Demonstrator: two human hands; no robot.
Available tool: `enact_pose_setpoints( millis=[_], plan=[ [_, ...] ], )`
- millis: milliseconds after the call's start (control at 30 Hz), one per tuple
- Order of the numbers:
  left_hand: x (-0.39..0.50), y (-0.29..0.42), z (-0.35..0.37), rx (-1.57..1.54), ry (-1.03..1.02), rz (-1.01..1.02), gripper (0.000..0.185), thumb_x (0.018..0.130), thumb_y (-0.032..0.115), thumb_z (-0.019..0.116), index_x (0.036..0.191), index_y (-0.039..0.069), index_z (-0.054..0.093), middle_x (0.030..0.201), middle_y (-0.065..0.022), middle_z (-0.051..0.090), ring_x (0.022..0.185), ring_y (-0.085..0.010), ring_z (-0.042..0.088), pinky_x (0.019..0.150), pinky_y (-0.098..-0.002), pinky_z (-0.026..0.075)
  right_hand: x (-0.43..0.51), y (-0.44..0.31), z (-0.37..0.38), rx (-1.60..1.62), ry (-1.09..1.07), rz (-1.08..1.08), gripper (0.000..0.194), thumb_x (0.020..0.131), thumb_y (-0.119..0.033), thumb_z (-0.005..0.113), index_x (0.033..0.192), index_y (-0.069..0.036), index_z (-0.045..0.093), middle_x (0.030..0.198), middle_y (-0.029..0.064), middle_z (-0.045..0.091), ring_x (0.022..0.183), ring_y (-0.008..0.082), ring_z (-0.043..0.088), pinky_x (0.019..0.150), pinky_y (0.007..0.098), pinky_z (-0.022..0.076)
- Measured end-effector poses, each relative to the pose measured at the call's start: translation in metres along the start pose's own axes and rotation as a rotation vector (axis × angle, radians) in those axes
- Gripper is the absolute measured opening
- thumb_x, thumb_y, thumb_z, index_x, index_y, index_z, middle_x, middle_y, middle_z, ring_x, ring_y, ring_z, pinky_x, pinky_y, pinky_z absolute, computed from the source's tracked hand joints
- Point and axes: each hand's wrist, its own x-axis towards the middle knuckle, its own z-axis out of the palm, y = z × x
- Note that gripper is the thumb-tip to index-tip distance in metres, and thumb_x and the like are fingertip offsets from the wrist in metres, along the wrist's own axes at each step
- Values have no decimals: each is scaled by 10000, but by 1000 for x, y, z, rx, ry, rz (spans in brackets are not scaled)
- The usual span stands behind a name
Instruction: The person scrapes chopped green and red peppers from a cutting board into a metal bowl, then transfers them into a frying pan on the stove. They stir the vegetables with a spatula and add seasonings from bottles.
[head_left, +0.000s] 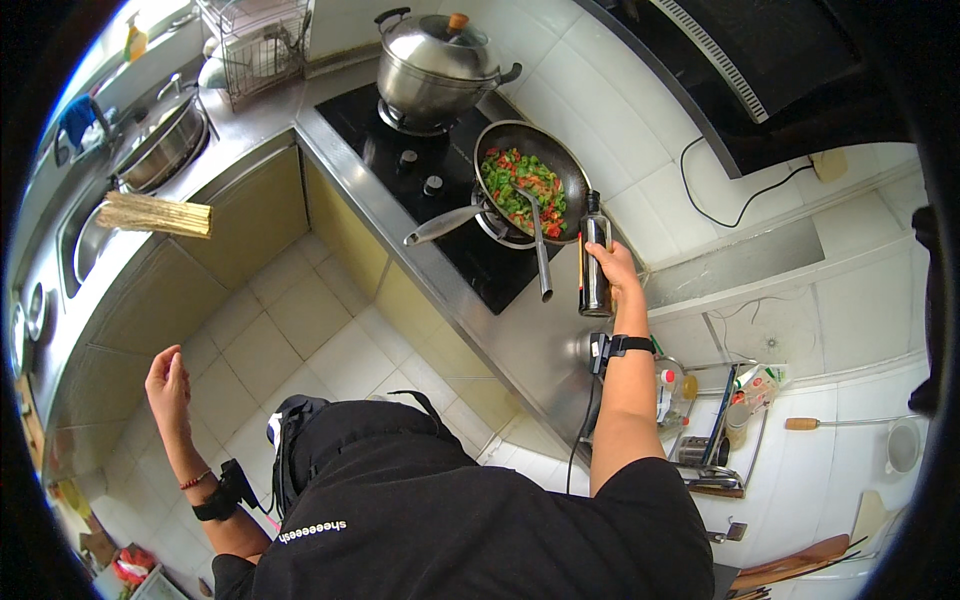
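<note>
My right hand (616, 266) is wrapped around a dark glass bottle (596, 262) with a black neck and a label at its side. The bottle is close to the near right rim of a frying pan (576, 180). Chopped green and red peppers (517, 180) lie in the pan, and a metal spatula (541, 255) rests in them with its handle over the rim. Under the pan is a black glass gas hob (375, 157). My left hand (169, 382) hangs above the tiled floor, fingers loosely curled together, with nothing visible in it.
A lidded steel pot (435, 75) stands on the far burner. The pan's handle (442, 225) sticks out past the counter edge. Overhead right is a range hood (750, 75). A condiment rack (720, 427) sits by my right arm. A bamboo brush (157, 214) lies at the sink's edge.
</note>
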Motion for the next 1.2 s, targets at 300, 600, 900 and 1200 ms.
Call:
enact_pose_setpoints(
  millis=[300, 600, 900, 1200],
  plan=[
    [1, -5, 4, 2, -9, -13, 192, 949, 179, 577, 1065, 38, 634, 646, 70, 479, 493, 3, 373, 414, -165, 274, -2, -2, -2, -56, 9, 57, 316, 813, -213, 703, 988, -4, 544, 737, 94, 609, 496, 212, 602, 419, 397, 540],
    [1, -3, 7, 17, -15, -34, 193, 951, 174, 570, 1065, 30, 631, 664, 55, 502, 503, -2, 394, 423, -164, 296, -5, -6, -2, -75, 1, 44, 279, 817, -217, 697, 949, -16, 554, 716, 81, 601, 505, 204, 599, 431, 399, 545],
    [4, -8, 9, -7, -24, -30, 193, 949, 170, 572, 1070, 31, 629, 649, 56, 498, 484, 0, 383, 410, -166, 282, -3, -8, -2, -51, -18, 66, 263, 823, -213, 691, 949, -24, 556, 714, 74, 598, 499, 200, 596, 430, 404, 546],
    [2, -5, 13, 23, -30, -26, 203, 948, 181, 577, 1072, 30, 632, 646, 55, 501, 486, -3, 392, 414, -167, 285, -2, -10, -2, -99, -11, 70, 283, 818, -224, 695, 953, -15, 559, 717, 84, 601, 504, 204, 599, 436, 397, 543]
  ],
)
